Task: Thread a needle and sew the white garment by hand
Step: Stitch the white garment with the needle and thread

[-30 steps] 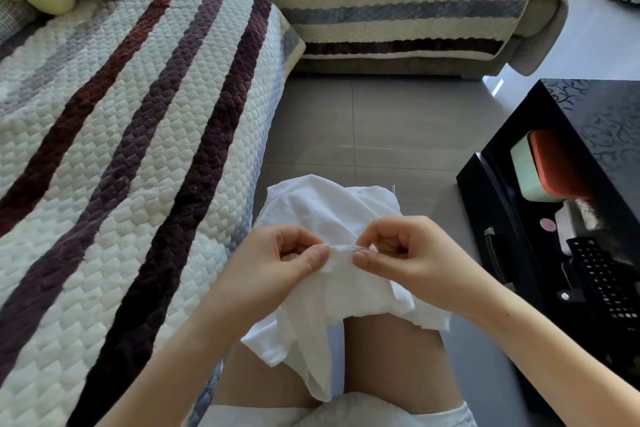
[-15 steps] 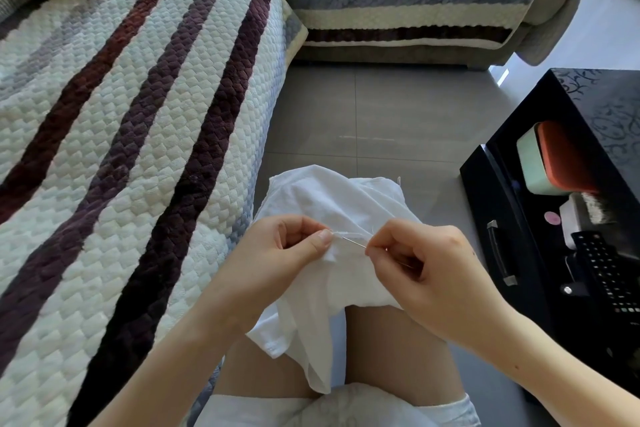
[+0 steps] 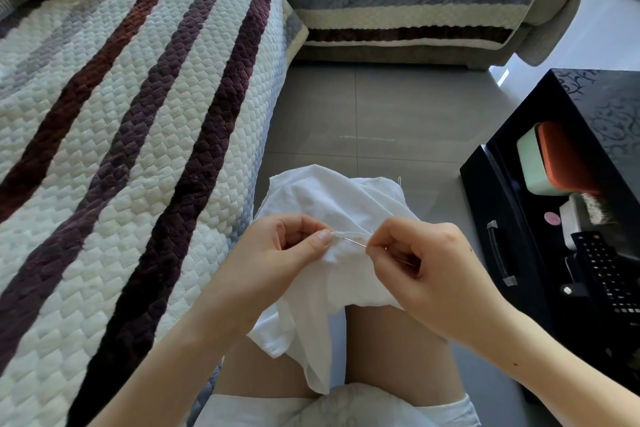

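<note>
You wear white shorts (image 3: 242,409), their hems crossing your bare thighs (image 3: 398,357) at the view's bottom edge. Your forearms (image 3: 166,350) are bare too. A small dark mole sits on your right hand (image 3: 429,274) near the wrist, another on the right forearm (image 3: 540,371).

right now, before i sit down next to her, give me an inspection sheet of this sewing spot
surface: no table in use; the white garment drapes over the person's bare knees.
job's things: needle lies slanted, tip at the pinched fold; thread too fine to trace.
clutter: remote control and green-and-orange box in the black cabinet.
grips: left hand pinches the garment fold; right hand pinches the needle.
cables: nothing seen.
surroundings: striped quilted sofa cover to the left, grey tiled floor ahead.
</note>
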`<action>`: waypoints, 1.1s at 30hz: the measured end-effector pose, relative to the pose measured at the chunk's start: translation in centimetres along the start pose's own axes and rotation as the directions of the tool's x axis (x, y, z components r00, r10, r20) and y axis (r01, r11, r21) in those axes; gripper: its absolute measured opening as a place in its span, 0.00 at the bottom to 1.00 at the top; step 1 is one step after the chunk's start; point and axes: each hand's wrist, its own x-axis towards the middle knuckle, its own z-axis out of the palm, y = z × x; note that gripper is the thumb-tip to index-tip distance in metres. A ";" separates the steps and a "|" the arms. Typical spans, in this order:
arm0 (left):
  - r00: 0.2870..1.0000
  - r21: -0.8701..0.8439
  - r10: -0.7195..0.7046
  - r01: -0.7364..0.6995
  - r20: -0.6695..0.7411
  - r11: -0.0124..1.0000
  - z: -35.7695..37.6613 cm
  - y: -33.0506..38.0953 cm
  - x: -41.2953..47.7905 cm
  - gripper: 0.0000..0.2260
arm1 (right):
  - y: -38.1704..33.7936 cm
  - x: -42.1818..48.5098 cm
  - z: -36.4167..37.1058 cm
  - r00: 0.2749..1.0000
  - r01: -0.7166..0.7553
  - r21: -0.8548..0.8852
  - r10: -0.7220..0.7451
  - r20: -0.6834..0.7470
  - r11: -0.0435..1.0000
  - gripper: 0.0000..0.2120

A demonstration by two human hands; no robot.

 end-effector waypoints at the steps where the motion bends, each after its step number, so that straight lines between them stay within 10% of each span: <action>1: 1.000 0.000 0.001 -0.001 0.001 1.000 0.0 0.0 0.0 0.04 | 0.0 0.0 0.0 1.000 0.000 -0.006 0.000 0.004 1.000 0.06; 24: 0.994 0.194 0.094 -0.101 0.048 0.976 0.2 0.2 -0.3 0.03 | -0.6 0.8 0.6 0.997 -0.021 -0.094 0.027 0.067 0.995 0.06; 33: 1.000 0.031 -0.020 0.020 0.017 0.999 0.2 0.5 -0.2 0.04 | -0.2 0.7 -0.4 0.979 -0.186 0.276 0.155 0.129 0.943 0.07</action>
